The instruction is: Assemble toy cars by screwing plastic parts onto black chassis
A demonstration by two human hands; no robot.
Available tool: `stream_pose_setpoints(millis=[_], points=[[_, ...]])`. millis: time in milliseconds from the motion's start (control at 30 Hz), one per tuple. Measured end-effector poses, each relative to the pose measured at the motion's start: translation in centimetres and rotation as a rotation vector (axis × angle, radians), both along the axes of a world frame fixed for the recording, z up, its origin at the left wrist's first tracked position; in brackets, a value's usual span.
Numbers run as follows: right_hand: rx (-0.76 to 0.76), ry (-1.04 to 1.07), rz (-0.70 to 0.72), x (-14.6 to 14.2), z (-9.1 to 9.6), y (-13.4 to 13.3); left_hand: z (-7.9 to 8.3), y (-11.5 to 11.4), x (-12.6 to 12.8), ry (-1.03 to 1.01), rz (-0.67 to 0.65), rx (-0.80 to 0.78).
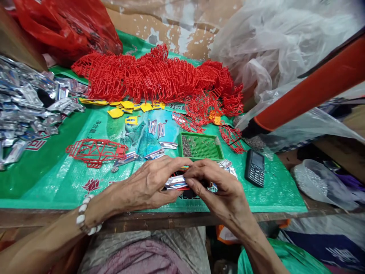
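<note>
Near the table's front edge, my left hand (156, 179) curls around a small assembly whose red plastic frame shows only in part. A shiny silver panel (176, 182) with blue markings lies across it. My right hand (221, 182) pinches the right end of that panel between thumb and forefinger; whether a tiny part sits in the pinch is hidden. Just beyond the hands stands a green perforated tray (219, 152) with many small metal screws (186, 146). Several loose silver panels (155, 153) lie around it. To the left rests a red plastic frame (97, 150), flat on the sheet.
Red frames (148, 78) are heaped along the back, with yellow pieces (122, 108) before them. Silver parts (25, 102) pile up at left. A keypad phone (255, 167), an orange-red bar (310, 83) and a clear plastic container (310, 180) occupy the right.
</note>
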State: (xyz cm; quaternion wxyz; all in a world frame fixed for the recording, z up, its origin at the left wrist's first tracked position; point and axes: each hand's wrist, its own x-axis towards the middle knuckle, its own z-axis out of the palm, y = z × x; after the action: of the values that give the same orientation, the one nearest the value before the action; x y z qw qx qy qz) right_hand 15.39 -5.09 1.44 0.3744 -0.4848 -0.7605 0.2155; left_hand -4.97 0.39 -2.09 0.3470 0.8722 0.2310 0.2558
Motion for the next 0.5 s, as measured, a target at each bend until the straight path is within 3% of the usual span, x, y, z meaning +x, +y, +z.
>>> stream_pose_setpoints(millis=[133,500], points=[[0.096,-0.056,-0.05,-0.11,-0.27,-0.21,0.17,0.01,0.09,-0.019,-0.014,-0.002],[0.184,-0.22,0.059,0.44,-0.01,-0.52,-0.35,0.38,-0.23,-0.017,-0.078,0.037]])
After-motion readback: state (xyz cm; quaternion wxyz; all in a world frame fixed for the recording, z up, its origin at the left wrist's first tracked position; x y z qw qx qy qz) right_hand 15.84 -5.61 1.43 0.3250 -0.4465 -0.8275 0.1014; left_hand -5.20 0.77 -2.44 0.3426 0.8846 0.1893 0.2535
